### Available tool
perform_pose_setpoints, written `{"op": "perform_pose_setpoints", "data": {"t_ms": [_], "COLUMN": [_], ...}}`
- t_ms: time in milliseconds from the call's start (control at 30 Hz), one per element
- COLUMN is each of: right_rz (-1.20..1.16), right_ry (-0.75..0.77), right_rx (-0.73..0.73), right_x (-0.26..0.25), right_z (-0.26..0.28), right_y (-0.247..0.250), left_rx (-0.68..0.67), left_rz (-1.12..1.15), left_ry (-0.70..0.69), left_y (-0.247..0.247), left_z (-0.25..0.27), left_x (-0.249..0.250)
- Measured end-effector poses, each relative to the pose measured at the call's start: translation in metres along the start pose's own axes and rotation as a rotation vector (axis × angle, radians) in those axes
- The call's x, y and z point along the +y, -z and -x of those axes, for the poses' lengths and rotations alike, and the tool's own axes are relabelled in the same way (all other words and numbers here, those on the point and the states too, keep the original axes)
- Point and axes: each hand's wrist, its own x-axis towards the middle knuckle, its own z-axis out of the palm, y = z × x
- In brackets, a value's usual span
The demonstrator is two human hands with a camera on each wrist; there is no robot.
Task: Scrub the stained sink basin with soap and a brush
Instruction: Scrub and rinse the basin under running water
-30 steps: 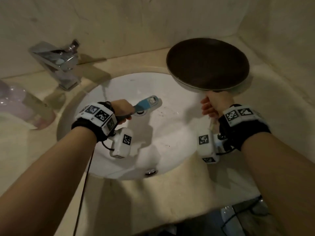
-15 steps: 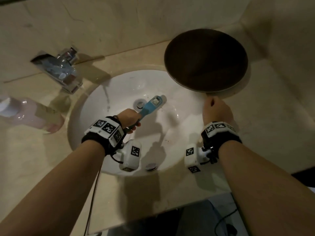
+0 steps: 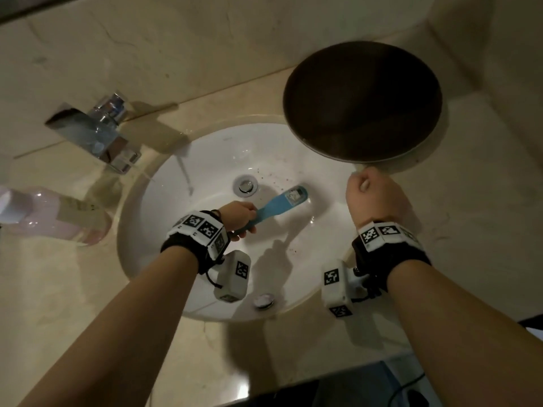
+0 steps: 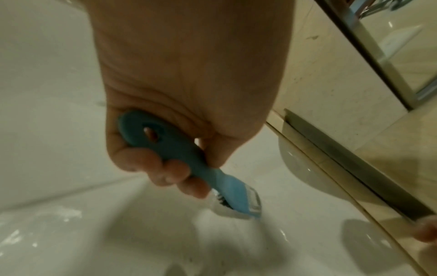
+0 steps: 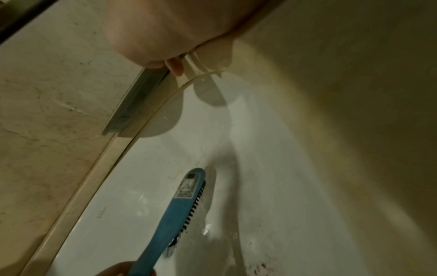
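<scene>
The white sink basin [image 3: 296,271] has dark specks [image 3: 273,174] near the drain [image 3: 246,185]. My left hand [image 3: 241,218] grips the handle of a blue scrub brush [image 3: 282,204]. Its bristle head lies on the basin floor just right of the drain. The left wrist view shows my fingers [image 4: 175,173] curled round the handle [image 4: 165,138]. My right hand [image 3: 371,195] is curled at the basin's right edge. It pinches the near rim of a dark brown plate [image 3: 364,101]. In the right wrist view the brush [image 5: 187,190] lies bristles down on wet porcelain.
A chrome faucet [image 3: 97,133] at the back left runs a thin stream of water [image 3: 183,171] into the basin. A pink soap bottle [image 3: 44,215] lies on the beige counter [image 3: 73,289] at the left. An overflow cap [image 3: 264,301] sits in the near wall.
The brush head has slid from over the drain to its right and nearer me. My right hand stays at the plate's rim. The head camera has shifted.
</scene>
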Motion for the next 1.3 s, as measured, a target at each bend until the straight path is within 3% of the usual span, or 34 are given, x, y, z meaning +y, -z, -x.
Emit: {"op": "perform_pose_setpoints", "data": {"t_ms": [100,267,500,700,833,900,1000,1100,1200,1300], "right_rz": [0.161,0.271,0.232,0.194,0.222,0.227,0.224,0.214,0.205,0.208], "right_ry": [0.212,0.362,0.286,0.236,0.236,0.237,0.221,0.231,0.228,0.229], "right_rx": [0.108,0.163,0.144,0.135,0.083,0.086,0.091,0.136,0.140,0.124], "right_x": [0.004,0.008,0.004,0.003,0.002,0.003,0.005,0.006,0.005,0.004], "right_z": [0.000,0.000,0.002,0.002,-0.002,-0.004,-0.005,-0.007,-0.006,-0.006], "right_y": [-0.007,-0.020,-0.014,-0.009,-0.011,-0.012,-0.015,-0.019,-0.020,-0.017], "left_rx": [0.048,0.048,0.089,-0.062,-0.084,-0.039,0.151,0.267,0.102,-0.202], "left_rz": [0.052,0.087,0.086,-0.007,0.020,0.006,-0.034,-0.171,0.067,-0.272], "left_ry": [0.021,0.025,0.004,-0.016,-0.027,-0.026,-0.043,0.060,0.082,0.063], "left_y": [-0.008,-0.016,-0.001,-0.012,-0.032,-0.038,-0.030,-0.016,-0.014,-0.014], "left_z": [-0.011,-0.014,-0.010,-0.019,-0.032,-0.038,-0.060,-0.085,-0.071,-0.055], "left_x": [0.002,-0.002,-0.008,-0.004,0.003,0.007,0.008,-0.002,0.001,-0.001]}}
